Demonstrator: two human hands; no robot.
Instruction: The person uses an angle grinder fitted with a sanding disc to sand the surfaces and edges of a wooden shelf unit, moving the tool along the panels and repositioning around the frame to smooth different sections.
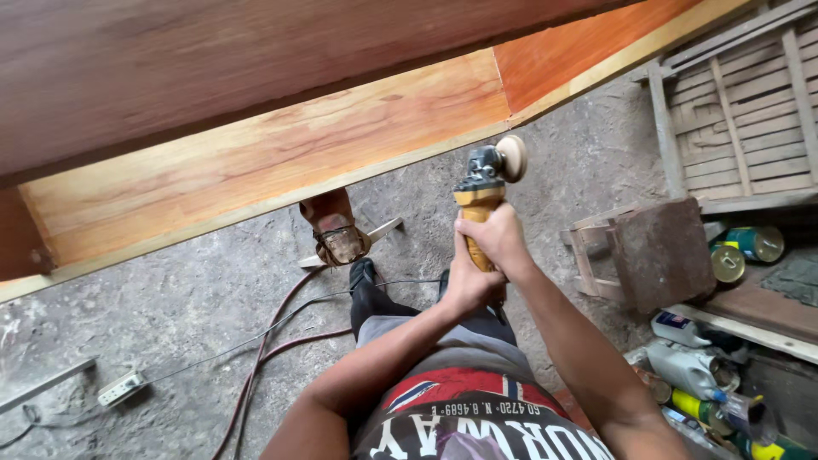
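Both hands grip a yellow grinder (481, 192) upright: right hand (497, 241) wrapped around its body, left hand (466, 283) clasped just below. Its disc (512, 158) sits just beside the wooden beam (281, 149) edge, above the floor (196, 298).

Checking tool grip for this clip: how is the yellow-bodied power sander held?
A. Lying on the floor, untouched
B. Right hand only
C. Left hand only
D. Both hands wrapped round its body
D: the left hand and right hand both close round the sander, its round pad raised near the edge of the wooden panel.
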